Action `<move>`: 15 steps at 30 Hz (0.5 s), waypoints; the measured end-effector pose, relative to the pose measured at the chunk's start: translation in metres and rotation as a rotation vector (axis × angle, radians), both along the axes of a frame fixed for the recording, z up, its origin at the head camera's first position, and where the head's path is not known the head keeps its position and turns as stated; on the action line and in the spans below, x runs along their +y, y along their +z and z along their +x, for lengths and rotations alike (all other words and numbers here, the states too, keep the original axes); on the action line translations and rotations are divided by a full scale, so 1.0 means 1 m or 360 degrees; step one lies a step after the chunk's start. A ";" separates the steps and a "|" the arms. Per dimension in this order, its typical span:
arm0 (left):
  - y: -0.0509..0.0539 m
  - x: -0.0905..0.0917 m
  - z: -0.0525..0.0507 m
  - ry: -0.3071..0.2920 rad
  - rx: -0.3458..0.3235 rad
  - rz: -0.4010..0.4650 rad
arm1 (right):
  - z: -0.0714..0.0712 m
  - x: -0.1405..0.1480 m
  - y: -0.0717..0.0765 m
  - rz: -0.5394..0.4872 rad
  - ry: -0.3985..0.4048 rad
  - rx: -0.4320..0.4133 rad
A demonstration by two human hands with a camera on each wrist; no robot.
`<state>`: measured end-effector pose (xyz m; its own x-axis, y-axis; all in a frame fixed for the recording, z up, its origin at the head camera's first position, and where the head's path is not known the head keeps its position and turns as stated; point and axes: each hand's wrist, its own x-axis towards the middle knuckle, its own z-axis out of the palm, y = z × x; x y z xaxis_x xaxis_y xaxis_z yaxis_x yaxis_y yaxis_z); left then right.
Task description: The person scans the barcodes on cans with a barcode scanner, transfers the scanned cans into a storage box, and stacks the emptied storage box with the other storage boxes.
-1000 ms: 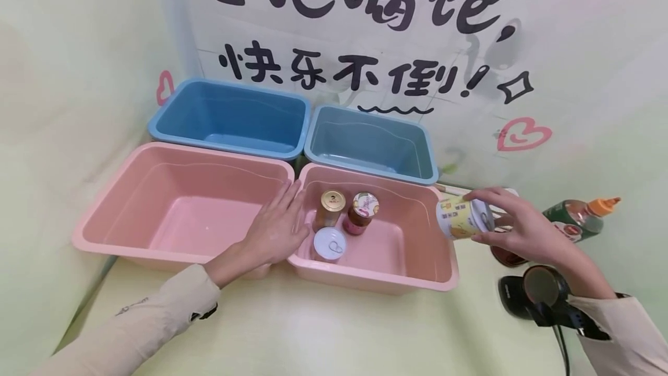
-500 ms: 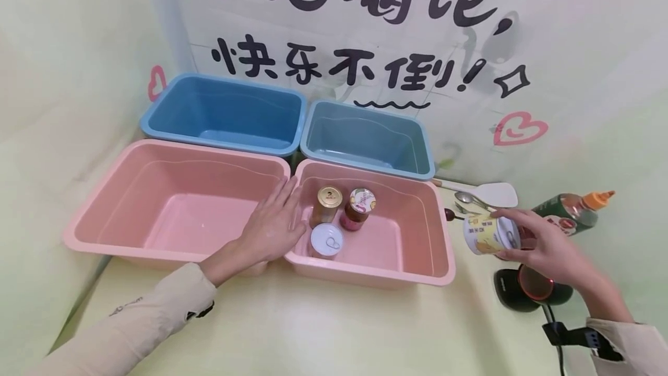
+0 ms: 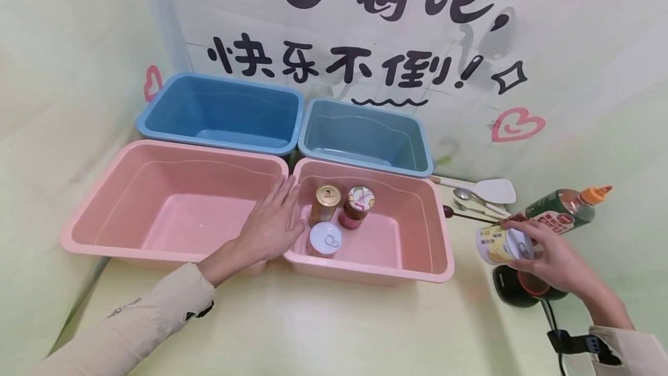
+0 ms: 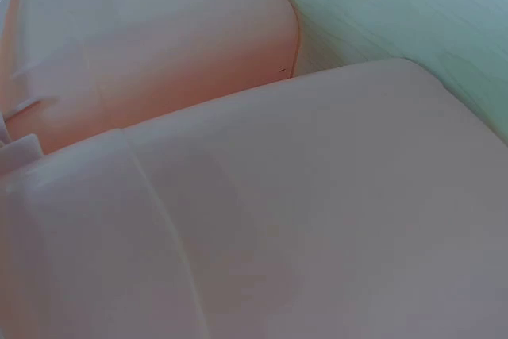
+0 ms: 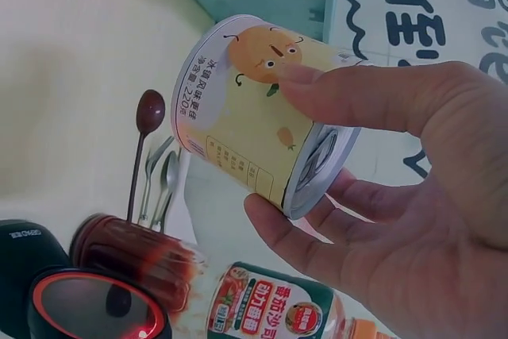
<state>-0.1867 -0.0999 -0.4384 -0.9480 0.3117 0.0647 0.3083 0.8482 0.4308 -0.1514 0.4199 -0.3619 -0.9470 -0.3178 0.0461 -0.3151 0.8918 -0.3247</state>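
Observation:
My right hand (image 3: 553, 257) grips a yellow-and-white pull-tab can (image 3: 493, 245), thumb on one side and fingers on the other. The can is tilted on its side above the table, right of the right pink bin (image 3: 376, 276). In the right wrist view, its label (image 5: 238, 117) shows a round orange cartoon face. My left hand (image 3: 271, 222) lies with straight fingers at the adjoining rims of the two pink bins. Inside the right bin stand a gold-topped can (image 3: 327, 205), a small jar (image 3: 357, 208) and a can with a white pull-tab lid (image 3: 326, 238).
The left pink bin (image 3: 198, 213) stands beside the right one, with two blue bins (image 3: 250, 123) behind. At right lie a white spatula (image 3: 496, 190), spoons, a dark-headed stick (image 3: 449, 212), an orange-capped sauce bottle (image 3: 555, 213) and a black corded device (image 3: 514, 288).
My right hand has carried the can right and downward, away from the right pink bin's edge. My left hand stays at the bin rims. The head view has shifted slightly.

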 end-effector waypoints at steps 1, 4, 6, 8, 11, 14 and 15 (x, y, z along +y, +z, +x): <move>0.000 0.000 0.000 0.0002 0.0001 0.0003 | 0.001 0.000 0.000 0.0021 -0.0010 -0.0003; -0.001 0.000 0.000 0.0002 0.0015 0.0002 | 0.003 0.003 -0.002 0.0062 -0.0027 -0.0008; -0.001 0.000 0.000 0.0002 0.0017 0.0009 | 0.005 0.004 -0.003 0.0075 -0.0032 -0.0011; 0.000 0.000 0.000 -0.0001 0.0017 0.0011 | 0.006 0.006 -0.005 0.0095 -0.0028 0.0020; 0.000 0.000 0.000 -0.0001 0.0018 0.0008 | 0.007 0.008 -0.005 0.0105 -0.0016 0.0049; -0.001 0.000 0.000 -0.0005 0.0033 0.0006 | 0.008 0.010 -0.006 0.0122 -0.0027 0.0048; -0.001 -0.001 0.000 -0.0008 0.0035 0.0008 | 0.008 0.010 -0.007 0.0126 -0.0030 0.0042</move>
<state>-0.1863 -0.1005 -0.4390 -0.9448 0.3160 0.0869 0.3218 0.8445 0.4281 -0.1432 0.4303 -0.3684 -0.9516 -0.3037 0.0464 -0.3056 0.9202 -0.2448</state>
